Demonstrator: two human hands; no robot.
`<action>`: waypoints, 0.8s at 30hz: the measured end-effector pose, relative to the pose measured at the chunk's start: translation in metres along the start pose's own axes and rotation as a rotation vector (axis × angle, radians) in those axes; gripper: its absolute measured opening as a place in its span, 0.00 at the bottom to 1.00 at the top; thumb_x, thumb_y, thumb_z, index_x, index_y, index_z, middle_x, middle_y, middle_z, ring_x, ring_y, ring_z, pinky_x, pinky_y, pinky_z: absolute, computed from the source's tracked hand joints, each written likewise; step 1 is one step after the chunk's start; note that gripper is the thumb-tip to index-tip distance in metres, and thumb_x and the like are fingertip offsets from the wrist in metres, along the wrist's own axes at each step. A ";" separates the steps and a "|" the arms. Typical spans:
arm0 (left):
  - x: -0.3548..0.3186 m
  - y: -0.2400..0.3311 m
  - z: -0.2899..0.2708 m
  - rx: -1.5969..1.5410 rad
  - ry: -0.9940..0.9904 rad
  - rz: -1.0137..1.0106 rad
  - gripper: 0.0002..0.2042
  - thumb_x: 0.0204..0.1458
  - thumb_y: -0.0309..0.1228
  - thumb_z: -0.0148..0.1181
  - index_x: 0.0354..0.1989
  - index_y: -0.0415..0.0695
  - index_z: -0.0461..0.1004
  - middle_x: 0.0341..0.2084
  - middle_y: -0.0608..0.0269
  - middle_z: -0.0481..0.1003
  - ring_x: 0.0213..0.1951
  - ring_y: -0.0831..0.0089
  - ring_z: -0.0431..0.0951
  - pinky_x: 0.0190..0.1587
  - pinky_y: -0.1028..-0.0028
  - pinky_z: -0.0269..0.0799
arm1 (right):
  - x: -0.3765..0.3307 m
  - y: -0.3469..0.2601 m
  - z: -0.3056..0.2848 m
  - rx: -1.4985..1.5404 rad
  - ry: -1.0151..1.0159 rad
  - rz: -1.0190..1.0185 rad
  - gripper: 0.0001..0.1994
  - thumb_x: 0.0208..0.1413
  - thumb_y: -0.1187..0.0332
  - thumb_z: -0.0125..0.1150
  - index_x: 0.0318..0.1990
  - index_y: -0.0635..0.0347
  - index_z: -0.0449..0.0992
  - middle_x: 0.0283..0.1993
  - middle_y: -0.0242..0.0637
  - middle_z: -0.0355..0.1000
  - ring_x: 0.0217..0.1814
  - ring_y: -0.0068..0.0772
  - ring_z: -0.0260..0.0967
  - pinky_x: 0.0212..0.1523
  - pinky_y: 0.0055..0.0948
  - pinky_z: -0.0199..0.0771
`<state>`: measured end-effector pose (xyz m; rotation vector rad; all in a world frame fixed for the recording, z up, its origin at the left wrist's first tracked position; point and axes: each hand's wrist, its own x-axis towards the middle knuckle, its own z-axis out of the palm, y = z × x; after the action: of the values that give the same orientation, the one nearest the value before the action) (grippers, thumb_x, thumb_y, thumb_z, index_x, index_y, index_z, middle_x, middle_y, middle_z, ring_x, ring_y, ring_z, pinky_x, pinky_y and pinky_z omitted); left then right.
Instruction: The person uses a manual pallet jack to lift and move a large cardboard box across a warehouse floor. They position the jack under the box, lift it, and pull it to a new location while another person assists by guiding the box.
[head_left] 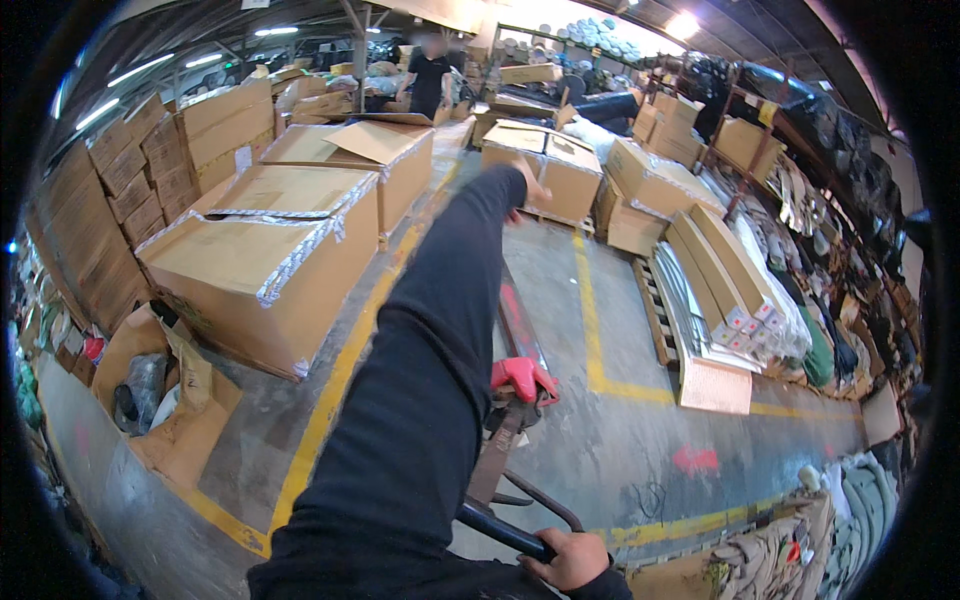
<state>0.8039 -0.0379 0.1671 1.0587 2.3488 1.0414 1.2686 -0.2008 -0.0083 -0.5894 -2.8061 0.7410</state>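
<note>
My left arm in a black sleeve reaches far forward across the middle. My left hand (pixel 532 186) is in the air at its end, partly hidden by the cuff, with fingers stretched out and nothing visible in them. Behind it stands a large cardboard box (pixel 560 190), apart from the hand as far as I can tell. Low in the view, my right hand (pixel 574 560) is wrapped round the black handle (pixel 505 530) of a pallet jack. The jack's red body (pixel 525 380) shows beyond my sleeve, which hides part of its forks.
Large taped cardboard boxes (pixel 300 235) line the left side, near an opened carton (pixel 185 400). Long cartons (pixel 715 275) lie on a wooden pallet (pixel 655 310) at right. Yellow lines (pixel 590 340) mark the concrete floor. Another person (pixel 428 80) stands at the back. Fabric piles (pixel 780 550) are at lower right.
</note>
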 end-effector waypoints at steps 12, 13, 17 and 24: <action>-0.279 0.055 0.062 0.449 0.232 0.509 0.29 0.52 0.34 0.55 0.62 0.40 0.54 0.36 0.48 0.75 0.26 0.61 0.74 0.27 0.62 0.71 | -0.136 0.054 -0.054 0.073 -0.117 -0.352 0.16 0.47 0.54 0.65 0.32 0.56 0.71 0.18 0.38 0.68 0.20 0.45 0.69 0.21 0.40 0.67; -0.308 0.048 0.077 0.459 0.183 0.525 0.28 0.52 0.34 0.55 0.61 0.40 0.55 0.37 0.49 0.75 0.27 0.61 0.74 0.28 0.62 0.71 | -0.147 0.057 -0.057 0.088 -0.206 -0.337 0.17 0.48 0.54 0.64 0.32 0.57 0.70 0.19 0.39 0.69 0.21 0.46 0.70 0.21 0.40 0.68; -0.420 0.026 0.119 0.495 0.011 0.571 0.27 0.52 0.35 0.53 0.60 0.39 0.58 0.38 0.49 0.75 0.30 0.61 0.74 0.31 0.63 0.70 | -0.177 0.052 -0.062 0.172 -0.317 -0.348 0.17 0.48 0.56 0.65 0.35 0.59 0.72 0.20 0.39 0.70 0.23 0.45 0.71 0.23 0.40 0.70; -0.560 -0.005 0.174 0.473 -0.215 0.634 0.24 0.52 0.36 0.50 0.57 0.37 0.63 0.41 0.49 0.75 0.36 0.60 0.74 0.38 0.64 0.70 | -0.193 0.013 -0.073 0.088 -0.199 -0.352 0.16 0.44 0.54 0.66 0.31 0.57 0.72 0.20 0.46 0.70 0.23 0.53 0.70 0.26 0.47 0.69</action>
<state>1.2682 -0.3805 0.0615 2.0671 2.1675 0.4969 1.4675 -0.2392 0.0343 -0.0010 -2.9176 0.8821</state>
